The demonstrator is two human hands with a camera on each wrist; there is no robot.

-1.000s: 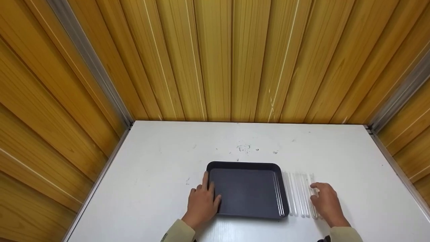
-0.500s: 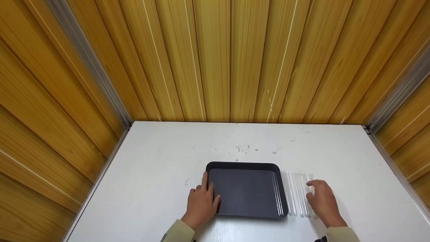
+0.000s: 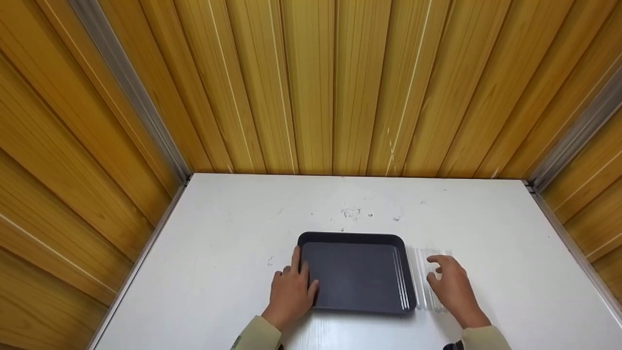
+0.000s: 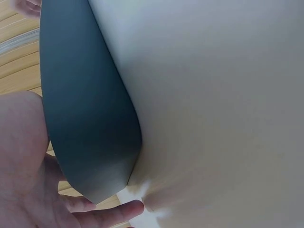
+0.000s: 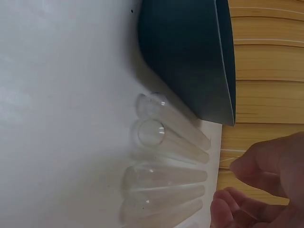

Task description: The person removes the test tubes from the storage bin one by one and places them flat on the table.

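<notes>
A dark rectangular tray (image 3: 359,277) lies on the white table. Astride its left wall, my left hand (image 3: 290,291) grips the rim, with the thumb on the inner side and fingers outside; in the left wrist view, fingers (image 4: 111,216) reach past the tray's corner. Clear test tubes (image 5: 171,176) lie side by side on the table right of the tray. Over them hovers my right hand (image 3: 452,287), thumb and forefinger apart with nothing between them. Inside the tray, slim clear tubes (image 3: 404,291) run along the right wall.
The white table (image 3: 233,243) has small dark marks (image 3: 352,214) behind the tray. Wood-patterned panels (image 3: 316,87) enclose it at the back and both sides, with metal posts (image 3: 136,92) in the corners.
My right hand has moved left across the test tubes, toward the tray, and now covers more of them. The left hand and the tray have stayed put.
</notes>
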